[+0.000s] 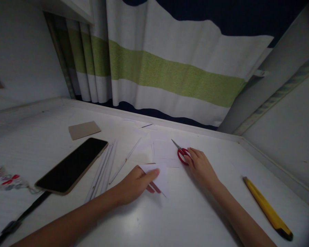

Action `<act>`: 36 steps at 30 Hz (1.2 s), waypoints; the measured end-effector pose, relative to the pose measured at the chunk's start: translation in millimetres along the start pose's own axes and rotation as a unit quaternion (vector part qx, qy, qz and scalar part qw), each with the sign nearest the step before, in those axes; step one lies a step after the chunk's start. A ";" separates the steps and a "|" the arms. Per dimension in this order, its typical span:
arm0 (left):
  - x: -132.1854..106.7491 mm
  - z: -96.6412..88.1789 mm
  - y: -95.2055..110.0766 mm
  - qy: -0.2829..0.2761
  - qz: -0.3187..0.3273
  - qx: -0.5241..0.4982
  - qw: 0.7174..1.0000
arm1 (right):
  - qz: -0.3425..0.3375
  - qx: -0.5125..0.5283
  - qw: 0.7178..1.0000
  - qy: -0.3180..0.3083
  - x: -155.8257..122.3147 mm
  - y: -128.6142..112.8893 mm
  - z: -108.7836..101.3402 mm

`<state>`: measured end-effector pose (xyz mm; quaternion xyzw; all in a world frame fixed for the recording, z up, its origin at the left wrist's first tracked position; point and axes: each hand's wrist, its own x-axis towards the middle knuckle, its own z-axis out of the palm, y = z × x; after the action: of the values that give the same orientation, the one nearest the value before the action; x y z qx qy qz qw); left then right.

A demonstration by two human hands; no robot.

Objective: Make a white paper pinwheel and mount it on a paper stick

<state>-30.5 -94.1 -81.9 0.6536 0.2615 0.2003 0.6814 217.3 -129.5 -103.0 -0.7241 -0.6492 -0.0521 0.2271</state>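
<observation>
My left hand is closed on a small piece of white paper, thumb on top and fingers underneath, just above the table. To the right, my right hand has its fingers around the red handles of a pair of scissors. The scissor blades point away and to the left, over white paper sheets lying flat on the table. Whether the right fingers are through the handle loops is hard to see.
A phone lies at left beside thin white strips, with a brown card behind it. A yellow utility knife is at right. Small packaged items lie far left. A striped curtain hangs behind the table's raised back edge.
</observation>
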 end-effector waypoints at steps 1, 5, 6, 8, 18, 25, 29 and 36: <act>-0.1 0.3 -0.2 -0.001 -0.004 0.001 1.000 | -0.002 -0.015 1.000 -0.009 2.0 5.0 3.6; -0.1 -1.2 0.0 0.009 -0.002 -0.012 1.000 | 0.007 -0.058 0.997 -0.041 3.6 13.4 10.3; 0.0 -2.1 0.0 0.010 0.001 -0.011 1.000 | 0.011 -0.065 0.997 -0.045 3.2 13.8 9.9; 0.6 -3.5 -0.4 0.009 0.002 -0.008 1.000 | 0.019 -0.074 0.996 -0.053 2.6 13.9 7.5; 1.0 -2.3 1.1 0.067 -0.001 -0.029 0.997 | 0.076 0.047 0.996 -0.013 -2.1 1.3 0.1; -1.8 -2.9 2.4 0.097 0.027 -0.057 0.993 | 0.122 0.363 0.923 -0.030 -10.7 -30.2 -11.8; -2.2 -2.4 2.5 0.112 0.029 -0.047 0.992 | 0.129 0.475 0.865 -0.095 -23.7 -55.8 -14.4; -3.5 -1.7 2.9 0.163 0.043 -0.040 0.985 | 0.132 0.600 0.765 -0.194 -49.6 -88.9 -10.3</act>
<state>-34.1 -94.7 -78.7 0.5951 0.3325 0.3433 0.6461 126.4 -174.3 -88.9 -0.5128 -0.4764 0.5205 0.4890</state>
